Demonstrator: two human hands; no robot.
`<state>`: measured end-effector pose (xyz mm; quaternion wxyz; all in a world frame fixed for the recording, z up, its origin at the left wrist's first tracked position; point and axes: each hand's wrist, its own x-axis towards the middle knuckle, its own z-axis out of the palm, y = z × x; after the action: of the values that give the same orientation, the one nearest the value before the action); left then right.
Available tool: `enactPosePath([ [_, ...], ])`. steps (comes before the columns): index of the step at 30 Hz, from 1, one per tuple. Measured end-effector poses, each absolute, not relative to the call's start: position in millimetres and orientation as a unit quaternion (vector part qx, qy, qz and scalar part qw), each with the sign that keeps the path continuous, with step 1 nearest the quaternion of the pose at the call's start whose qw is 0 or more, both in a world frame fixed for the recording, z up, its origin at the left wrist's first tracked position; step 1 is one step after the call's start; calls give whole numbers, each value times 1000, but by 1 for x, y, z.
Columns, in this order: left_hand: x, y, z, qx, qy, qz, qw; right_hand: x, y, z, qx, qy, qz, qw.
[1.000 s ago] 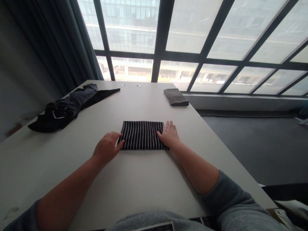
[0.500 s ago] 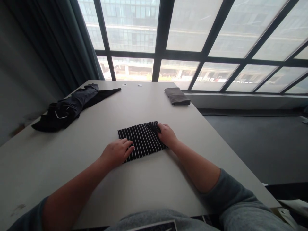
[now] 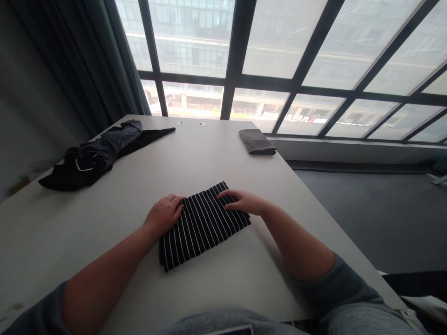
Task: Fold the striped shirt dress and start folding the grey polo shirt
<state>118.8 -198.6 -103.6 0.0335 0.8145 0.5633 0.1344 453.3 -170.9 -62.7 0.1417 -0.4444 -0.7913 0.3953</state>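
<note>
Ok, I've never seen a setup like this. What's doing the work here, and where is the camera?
No machine here: a person is using two bare hands. The view comes from one camera worn on the head, looking forward and down. The left hand touches the left side of a black cloth with white stripes; the right hand is over its right part, thumb and fingers apart. Whether either grips it is unclear. Farther back on the white table, dark clothes lie heaped at left and a folded grey cloth at right.
</note>
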Motion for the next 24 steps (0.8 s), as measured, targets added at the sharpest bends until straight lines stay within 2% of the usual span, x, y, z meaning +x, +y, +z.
enactPosePath([
  [4,117,-203,-99,796,590,123,58,452,-169,-60,-419,-794,431,86],
  [10,109,-204,-89,766,635,76,61,445,-140,-48,-384,-840,379,50],
  [14,103,-204,-85,749,657,62,53,450,-106,-23,-370,-858,354,24],
  [24,99,-203,-89,728,680,65,48,479,-40,53,-429,-812,393,-49],
])
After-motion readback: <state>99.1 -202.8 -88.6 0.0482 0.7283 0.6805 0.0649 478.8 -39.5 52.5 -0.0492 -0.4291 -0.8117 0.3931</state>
